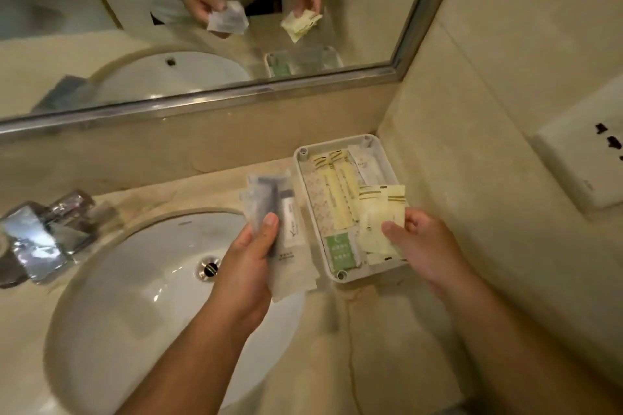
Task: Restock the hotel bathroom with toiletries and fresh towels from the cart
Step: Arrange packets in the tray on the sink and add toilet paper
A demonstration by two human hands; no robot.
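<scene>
Chrome faucet [40, 236] sits at our far left beside the white basin [135, 280]. Our left hand [249, 259] grips a bundle of clear-wrapped toiletry packets [286, 222] above the basin's edge. Over the white tray [298, 162] on the stone counter [371, 330], our right hand [421, 241] pinches pale yellow sachets [377, 216].

Tray [300, 158] right of sink [101, 296]

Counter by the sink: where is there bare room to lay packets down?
Bare counter lies in front of the tray, between basin and side wall; a narrow strip runs behind the basin, from faucet to tray. The tray itself is crowded with sachets.
</scene>
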